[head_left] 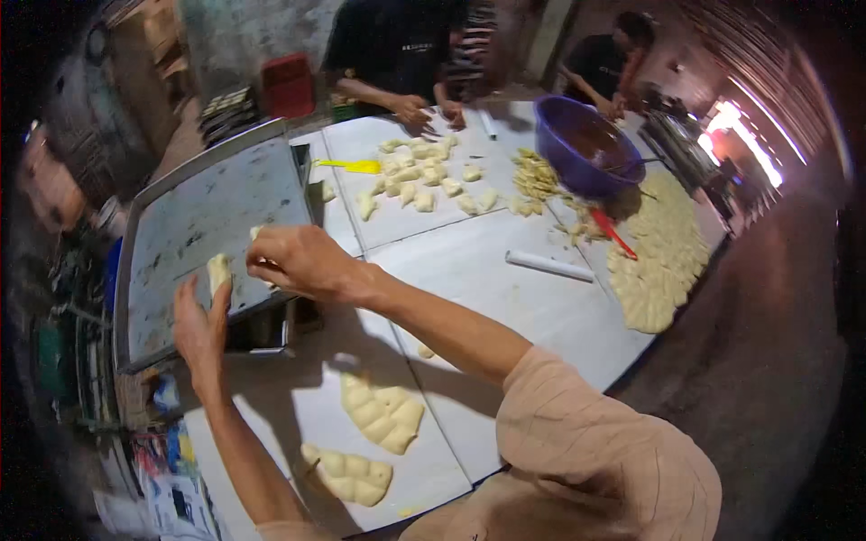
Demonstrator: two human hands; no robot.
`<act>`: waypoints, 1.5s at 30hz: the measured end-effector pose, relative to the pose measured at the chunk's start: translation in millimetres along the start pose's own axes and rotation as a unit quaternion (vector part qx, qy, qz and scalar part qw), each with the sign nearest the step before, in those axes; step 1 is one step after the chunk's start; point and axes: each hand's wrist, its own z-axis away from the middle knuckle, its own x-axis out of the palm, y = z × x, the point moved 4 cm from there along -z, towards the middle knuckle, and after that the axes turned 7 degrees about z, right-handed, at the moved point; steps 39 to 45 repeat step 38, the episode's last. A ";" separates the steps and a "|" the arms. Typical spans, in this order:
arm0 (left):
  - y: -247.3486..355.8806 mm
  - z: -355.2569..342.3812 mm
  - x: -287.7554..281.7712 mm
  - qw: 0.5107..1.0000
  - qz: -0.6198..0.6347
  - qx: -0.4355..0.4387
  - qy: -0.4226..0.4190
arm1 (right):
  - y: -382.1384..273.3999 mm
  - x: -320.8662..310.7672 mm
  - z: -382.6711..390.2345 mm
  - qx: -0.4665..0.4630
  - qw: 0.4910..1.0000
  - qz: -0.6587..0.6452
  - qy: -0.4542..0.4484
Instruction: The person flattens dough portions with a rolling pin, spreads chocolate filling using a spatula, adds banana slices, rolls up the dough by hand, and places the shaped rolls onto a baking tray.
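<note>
My left hand (200, 326) is at the near edge of a large metal baking tray (203, 212), its thumb and fingers around a short roll of pale dough (218, 271). Just to the right, over the same edge, my right hand (305, 261) has its fingers pinched together. A bit of pale dough (256, 232) sticks out past its fingertips; the rest is hidden. The tray's surface is greyish with dark marks. On the white table (451, 442) near me lie two scored slabs of dough, one (386, 417) farther and one (350, 476) closer.
Cut dough pieces (419, 176) and a yellow scraper (352, 166) lie across the table. At the right are a white rolling pin (548, 266), a red spatula (613, 234), a purple basin (586, 149) and a wide dough sheet (663, 252). Two people work at the far side.
</note>
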 end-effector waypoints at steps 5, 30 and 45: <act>29.1 44.2 1.5 0.985 -0.097 0.094 0.106 | 32.3 -156.6 131.8 0.177 0.981 0.078 0.017; 569.9 172.8 399.5 0.787 0.496 -0.093 -0.355 | 440.2 -727.6 499.9 0.632 0.698 -0.013 0.335; 597.4 108.5 480.2 0.771 0.519 -0.243 -0.278 | 455.1 -699.3 419.7 0.391 0.723 -0.233 0.520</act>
